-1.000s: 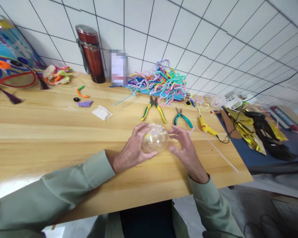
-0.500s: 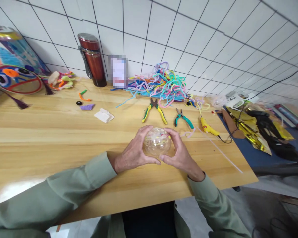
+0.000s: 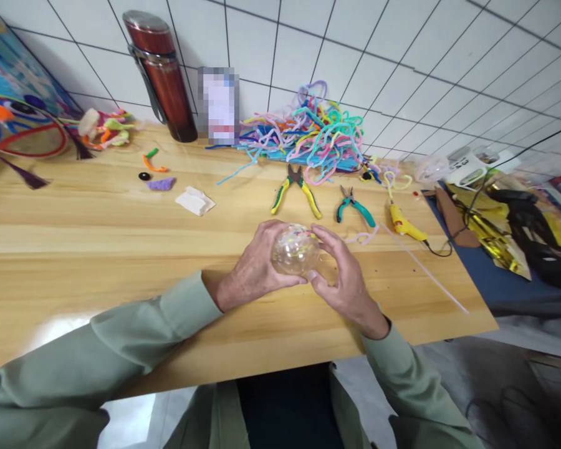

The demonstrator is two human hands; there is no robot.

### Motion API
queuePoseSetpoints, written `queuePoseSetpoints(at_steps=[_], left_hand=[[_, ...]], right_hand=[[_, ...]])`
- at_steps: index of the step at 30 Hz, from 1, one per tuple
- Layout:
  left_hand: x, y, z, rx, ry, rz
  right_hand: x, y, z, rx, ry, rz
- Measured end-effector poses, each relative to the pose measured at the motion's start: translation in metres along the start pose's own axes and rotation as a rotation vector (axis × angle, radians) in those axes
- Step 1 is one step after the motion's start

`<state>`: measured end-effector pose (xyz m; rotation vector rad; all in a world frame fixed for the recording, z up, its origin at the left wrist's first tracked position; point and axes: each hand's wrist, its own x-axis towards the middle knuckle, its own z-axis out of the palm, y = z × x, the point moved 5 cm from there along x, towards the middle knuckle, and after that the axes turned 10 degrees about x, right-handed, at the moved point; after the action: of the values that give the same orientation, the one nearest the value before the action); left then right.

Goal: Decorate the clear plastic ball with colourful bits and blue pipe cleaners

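Note:
A clear plastic ball (image 3: 295,251) with colourful bits inside is held just over the wooden table (image 3: 121,274). My left hand (image 3: 257,259) curves around its left side, thumb along the bottom. On the right side, my right hand (image 3: 343,274) touches the ball with its fingertips and thumb. Beyond the ball lie yellow-and-green pliers (image 3: 295,191) with handles spread, and smaller teal pliers (image 3: 355,207). A curled pink pipe cleaner (image 3: 365,237) rests by my right fingers.
A heap of pipe cleaners (image 3: 318,137) lies against the tiled wall, beside a blurred phone (image 3: 219,106) and a red thermos (image 3: 161,78). A yellow glue gun (image 3: 404,224) with a cord lies right. Folded white paper (image 3: 195,201) and a purple scrap (image 3: 161,184) are left.
The view has shifted, so the things at the back sit higher. The ball has turned a little between my hands, and my right hand has loosened slightly from its right side.

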<state>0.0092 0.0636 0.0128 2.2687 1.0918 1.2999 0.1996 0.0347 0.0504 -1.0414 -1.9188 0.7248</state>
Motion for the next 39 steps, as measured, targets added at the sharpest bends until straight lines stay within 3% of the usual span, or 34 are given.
queuePoseSetpoints(at_steps=[6,30,35,39], left_hand=[[-0.001,0.0,0.004,-0.027,-0.06,-0.06],[0.001,0.001,0.008,-0.018,-0.035,-0.055],[0.001,0.001,0.011,-0.009,-0.004,-0.027],[-0.001,0.0,0.012,-0.005,-0.044,-0.083]], right_hand=[[-0.001,-0.006,0.01,-0.068,0.066,0.013],[-0.01,-0.005,0.018,-0.181,0.011,-0.027],[-0.013,-0.004,0.024,-0.207,0.058,-0.015],[-0.014,-0.002,0.027,-0.264,0.1,-0.003]])
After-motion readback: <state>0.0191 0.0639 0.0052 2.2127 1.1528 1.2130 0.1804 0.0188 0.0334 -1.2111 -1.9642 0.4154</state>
